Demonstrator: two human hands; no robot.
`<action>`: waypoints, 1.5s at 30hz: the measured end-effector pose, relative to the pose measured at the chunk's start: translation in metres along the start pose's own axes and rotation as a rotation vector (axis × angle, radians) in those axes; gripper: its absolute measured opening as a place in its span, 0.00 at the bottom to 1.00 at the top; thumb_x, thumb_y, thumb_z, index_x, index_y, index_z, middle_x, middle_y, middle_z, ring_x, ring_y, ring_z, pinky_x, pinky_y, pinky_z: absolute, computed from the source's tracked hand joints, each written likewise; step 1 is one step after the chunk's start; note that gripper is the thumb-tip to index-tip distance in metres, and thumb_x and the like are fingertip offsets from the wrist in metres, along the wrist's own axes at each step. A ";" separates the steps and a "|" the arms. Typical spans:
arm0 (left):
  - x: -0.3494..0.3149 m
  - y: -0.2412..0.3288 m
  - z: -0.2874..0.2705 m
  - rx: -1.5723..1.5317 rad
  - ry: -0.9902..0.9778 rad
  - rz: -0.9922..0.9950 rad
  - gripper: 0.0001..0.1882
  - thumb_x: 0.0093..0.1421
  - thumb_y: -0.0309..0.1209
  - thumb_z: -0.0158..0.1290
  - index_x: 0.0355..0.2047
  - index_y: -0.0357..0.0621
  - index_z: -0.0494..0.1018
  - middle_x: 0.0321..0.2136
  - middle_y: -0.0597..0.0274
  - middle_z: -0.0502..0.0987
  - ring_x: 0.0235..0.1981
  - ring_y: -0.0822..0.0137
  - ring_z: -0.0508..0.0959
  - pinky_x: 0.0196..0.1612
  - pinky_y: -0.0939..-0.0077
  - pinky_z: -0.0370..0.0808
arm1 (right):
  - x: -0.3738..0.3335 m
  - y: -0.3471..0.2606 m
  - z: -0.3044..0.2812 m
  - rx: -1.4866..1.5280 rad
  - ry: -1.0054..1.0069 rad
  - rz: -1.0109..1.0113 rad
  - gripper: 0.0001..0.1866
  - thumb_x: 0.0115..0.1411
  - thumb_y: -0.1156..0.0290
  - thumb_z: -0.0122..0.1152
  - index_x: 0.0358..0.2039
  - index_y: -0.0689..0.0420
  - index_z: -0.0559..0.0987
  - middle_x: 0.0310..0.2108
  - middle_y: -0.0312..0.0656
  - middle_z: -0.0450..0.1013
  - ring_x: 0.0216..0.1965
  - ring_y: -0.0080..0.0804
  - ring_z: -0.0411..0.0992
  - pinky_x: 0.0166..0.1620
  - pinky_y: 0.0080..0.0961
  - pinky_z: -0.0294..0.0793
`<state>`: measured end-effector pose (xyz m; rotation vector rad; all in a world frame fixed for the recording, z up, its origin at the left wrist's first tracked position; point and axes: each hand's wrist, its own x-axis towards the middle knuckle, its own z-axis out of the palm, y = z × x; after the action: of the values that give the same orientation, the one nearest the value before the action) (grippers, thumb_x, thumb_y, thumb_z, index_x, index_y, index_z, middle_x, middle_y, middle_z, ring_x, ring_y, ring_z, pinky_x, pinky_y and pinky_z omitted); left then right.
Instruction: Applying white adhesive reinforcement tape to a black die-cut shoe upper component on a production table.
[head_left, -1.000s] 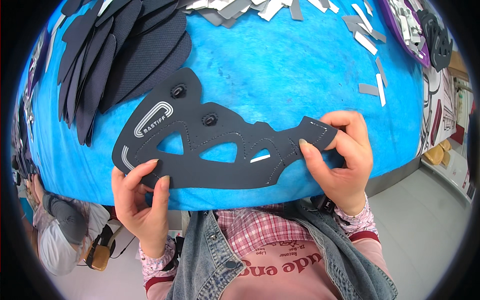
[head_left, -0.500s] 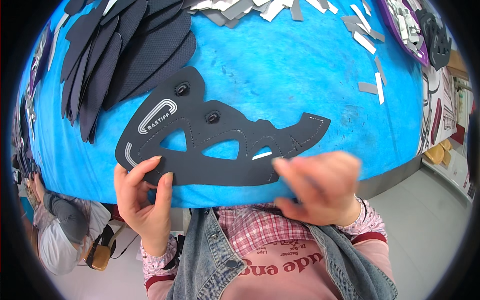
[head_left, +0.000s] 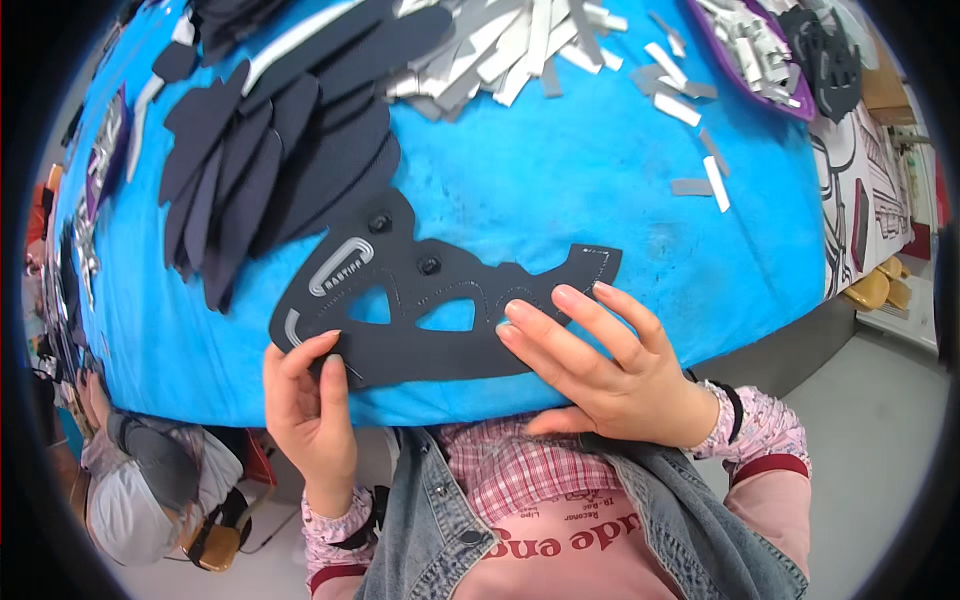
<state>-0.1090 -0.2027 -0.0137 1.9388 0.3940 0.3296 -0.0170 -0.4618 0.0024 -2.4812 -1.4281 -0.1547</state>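
Observation:
A flat dark shoe upper (head_left: pixel 440 355) lies near the front edge of the blue-covered table. It has triangular cut-outs, stitched lines, two dark eyelet-like fittings and a pale curved print at its left. My left hand (head_left: pixel 312 415) grips its lower left edge, with the index fingertip and thumb at that edge. On the right part of the upper, my right hand (head_left: pixel 610 375) lies with its fingers stretched out and spread. Those fingers hide the rightmost cut-out, and the thumb sits apart below the lower edge.
Dark fabric pieces (head_left: pixel 335 145) are heaped at the far left, touching or close to the upper. White and grey strips (head_left: pixel 490 65) lie piled at the back, with loose ones farther right. A purple tray (head_left: pixel 795 108) holds more strips. Another person (head_left: pixel 150 490) sits at lower left.
My right hand was blurred, with fingers bent at the upper's right edge; now it is spread flat over that part. A white strip seen through the right cut-out is now covered. The view has shifted.

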 end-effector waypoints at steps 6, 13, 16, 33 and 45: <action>-0.002 -0.002 -0.009 -0.213 0.161 0.133 0.14 0.64 0.19 0.48 0.51 0.33 0.70 0.49 0.58 0.73 0.48 0.72 0.73 0.55 0.78 0.67 | 0.007 0.030 -0.044 0.160 0.093 0.117 0.32 0.56 0.45 0.59 0.56 0.53 0.73 0.59 0.43 0.66 0.59 0.43 0.63 0.60 0.41 0.61; 0.022 0.003 -0.042 -0.636 0.282 0.242 0.18 0.68 0.30 0.48 0.57 0.40 0.66 0.42 0.61 0.77 0.39 0.77 0.77 0.42 0.84 0.74 | 0.078 0.158 -0.049 0.142 0.127 0.181 0.16 0.54 0.63 0.64 0.40 0.59 0.78 0.42 0.48 0.74 0.46 0.43 0.71 0.49 0.36 0.70; 0.021 0.003 -0.047 -0.692 0.358 0.227 0.19 0.68 0.29 0.47 0.58 0.40 0.65 0.44 0.61 0.77 0.41 0.76 0.77 0.44 0.83 0.75 | 0.117 0.186 -0.027 0.308 0.091 0.505 0.18 0.52 0.61 0.65 0.39 0.60 0.78 0.37 0.49 0.76 0.41 0.41 0.74 0.44 0.34 0.73; 0.021 -0.001 -0.044 -0.839 0.296 0.204 0.19 0.69 0.29 0.46 0.59 0.41 0.64 0.47 0.61 0.77 0.44 0.75 0.78 0.45 0.83 0.76 | 0.089 0.145 -0.032 0.708 0.184 0.624 0.19 0.61 0.55 0.60 0.43 0.57 0.81 0.30 0.36 0.76 0.23 0.19 0.69 0.25 0.18 0.68; 0.017 -0.002 -0.054 -0.787 0.339 0.187 0.19 0.69 0.30 0.46 0.59 0.42 0.65 0.46 0.61 0.77 0.44 0.75 0.79 0.45 0.84 0.76 | 0.085 0.161 -0.023 0.796 0.401 0.635 0.19 0.60 0.57 0.63 0.42 0.60 0.80 0.31 0.39 0.77 0.24 0.20 0.72 0.26 0.19 0.70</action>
<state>-0.1155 -0.1496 0.0056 1.1445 0.2435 0.8080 0.1664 -0.4743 0.0149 -1.9374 -0.3713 0.0453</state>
